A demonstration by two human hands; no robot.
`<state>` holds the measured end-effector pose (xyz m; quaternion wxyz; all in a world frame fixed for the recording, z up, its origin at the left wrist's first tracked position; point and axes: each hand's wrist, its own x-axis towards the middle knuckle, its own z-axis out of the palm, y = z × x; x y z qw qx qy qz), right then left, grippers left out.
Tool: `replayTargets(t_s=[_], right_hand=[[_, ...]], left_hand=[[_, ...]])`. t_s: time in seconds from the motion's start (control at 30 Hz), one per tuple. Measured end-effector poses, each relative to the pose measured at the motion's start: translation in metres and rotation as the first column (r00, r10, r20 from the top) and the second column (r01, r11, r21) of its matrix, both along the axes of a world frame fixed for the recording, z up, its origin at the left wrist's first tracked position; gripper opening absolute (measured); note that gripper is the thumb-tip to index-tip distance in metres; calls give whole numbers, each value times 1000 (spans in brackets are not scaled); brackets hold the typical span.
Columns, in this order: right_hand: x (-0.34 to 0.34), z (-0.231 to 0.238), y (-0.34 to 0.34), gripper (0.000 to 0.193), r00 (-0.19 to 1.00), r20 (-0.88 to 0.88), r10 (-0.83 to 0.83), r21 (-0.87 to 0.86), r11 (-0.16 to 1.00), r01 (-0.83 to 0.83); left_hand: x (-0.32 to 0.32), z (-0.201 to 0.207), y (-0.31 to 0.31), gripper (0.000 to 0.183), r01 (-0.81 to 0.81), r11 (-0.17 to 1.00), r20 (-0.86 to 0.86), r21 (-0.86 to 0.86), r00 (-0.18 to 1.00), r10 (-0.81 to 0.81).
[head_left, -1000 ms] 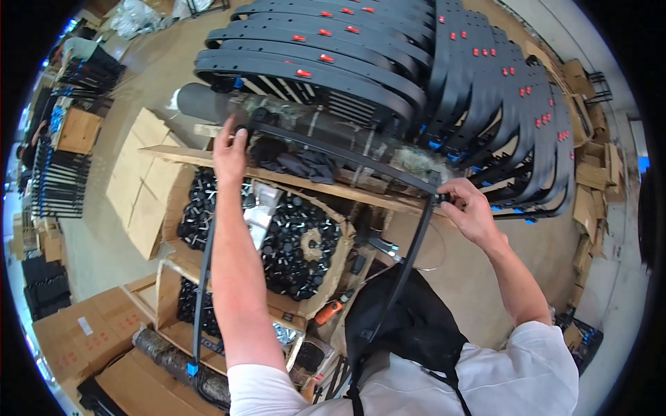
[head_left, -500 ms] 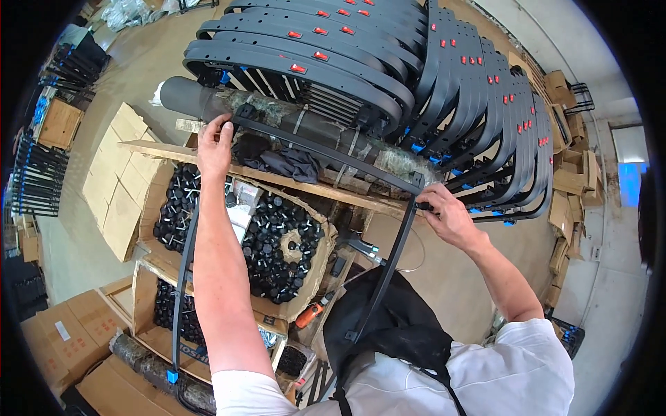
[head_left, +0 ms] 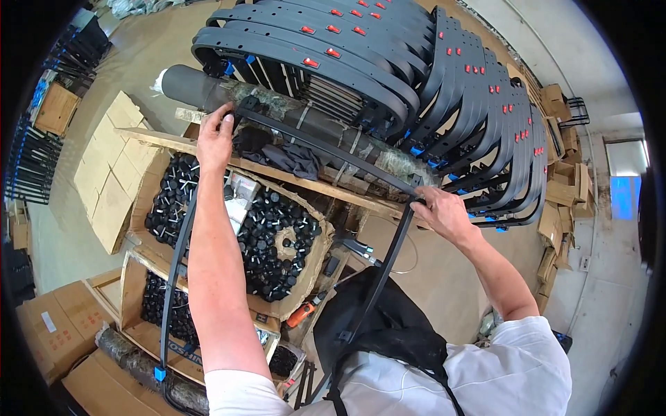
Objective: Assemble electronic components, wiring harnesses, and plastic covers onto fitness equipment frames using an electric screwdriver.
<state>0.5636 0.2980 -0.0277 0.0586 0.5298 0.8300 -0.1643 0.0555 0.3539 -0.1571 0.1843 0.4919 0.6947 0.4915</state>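
Observation:
A black metal frame [head_left: 333, 154] lies before me, its crossbar slanting from upper left down to the right. Two side tubes run back toward my body, and a blue cap [head_left: 160, 374] covers the left one's near end. At the crossbar's left corner my left hand [head_left: 215, 142] is closed, thumb and fingers pressed to the corner; the fingertips partly hide what they grip. My right hand [head_left: 447, 216] pinches a black knob at the right corner, the knob now mostly covered by the fingers.
Curved black frames with red tabs [head_left: 333, 53] stand packed beyond the crossbar. A wrapped roll [head_left: 191, 87] lies before them. Below my left arm, a cardboard box [head_left: 316, 260] holds many black knobs with bolts; a smaller box sits nearer. An orange-handled tool [head_left: 302, 313] lies beside them.
My right hand has turned and its fingers have closed in over the knob at the right corner. The left hand stays at its corner. The whole view has shifted slightly.

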Motion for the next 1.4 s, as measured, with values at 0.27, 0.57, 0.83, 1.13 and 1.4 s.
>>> replayTargets(t_s=[0.27, 0.57, 0.83, 1.13, 1.4], right_hand=[[8, -24, 6, 33, 998, 57, 0, 91, 996, -6], [-1, 2, 2, 42, 999, 47, 11, -137, 991, -4], [-12, 1, 13, 44, 910, 406, 87, 20, 994, -104], [-5, 6, 1, 50, 845, 488, 220, -91, 975, -202], [9, 7, 0, 33, 721, 582, 377, -149, 921, -361]], left_hand=[[14, 14, 4, 35, -52, 988, 72, -145, 995, 63], [-8, -6, -2, 34, -52, 999, 201, -2, 978, 52], [2, 5, -5, 31, -84, 996, -56, 4, 995, 84], [12, 23, -8, 29, -82, 977, -13, -197, 997, 81], [19, 27, -9, 28, -144, 955, 77, -260, 983, 169]])
